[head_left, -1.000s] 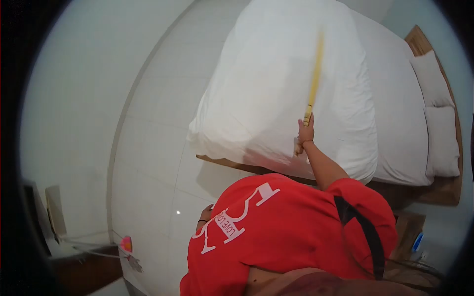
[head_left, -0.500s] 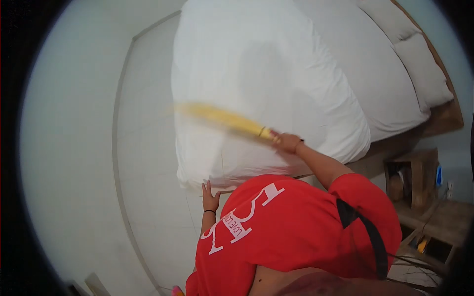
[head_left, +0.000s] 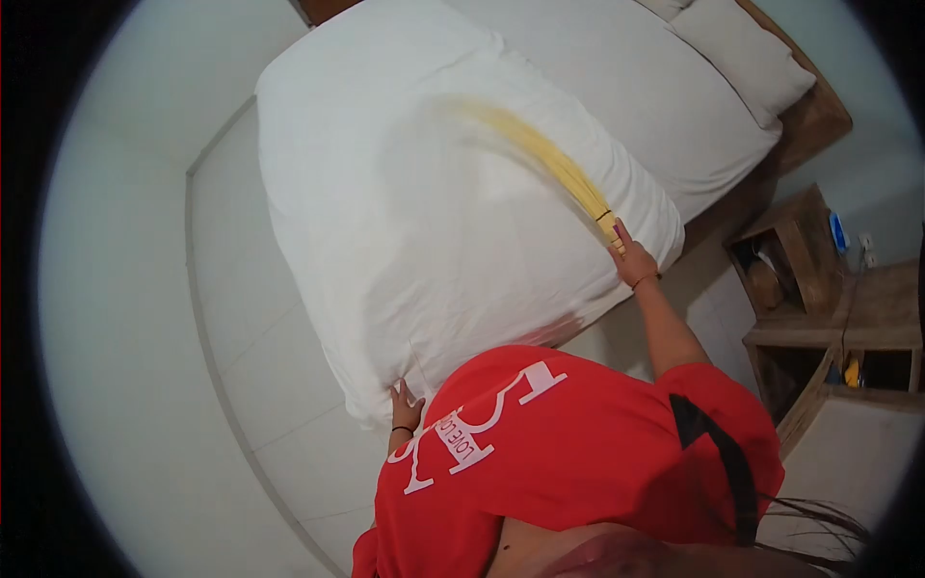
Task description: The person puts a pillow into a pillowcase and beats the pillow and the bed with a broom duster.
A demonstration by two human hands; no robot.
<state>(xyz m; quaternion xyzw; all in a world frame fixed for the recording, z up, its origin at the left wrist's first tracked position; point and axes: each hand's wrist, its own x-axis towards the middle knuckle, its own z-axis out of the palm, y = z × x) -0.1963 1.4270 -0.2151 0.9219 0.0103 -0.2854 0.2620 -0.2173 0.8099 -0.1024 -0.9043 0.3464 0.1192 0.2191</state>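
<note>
My right hand is closed around the bound end of a yellow stick broom. The broom's thin bristles bend in a curve over the bed, and their far tips are blurred by motion. Beneath it lies a white cover with creases along its edges. At the near corner of the mattress, my left hand rests against the cover with its fingers apart and nothing seen in it.
Pale pillows lie by the wooden headboard. Wooden shelf boxes stand right of the bed, holding small items. A tiled floor runs along the left, beside the wall.
My right hand has swung the broom up and to the right, and its bristles now bend more. The view has shifted, with the bed lying further left. My left hand stays at the corner.
</note>
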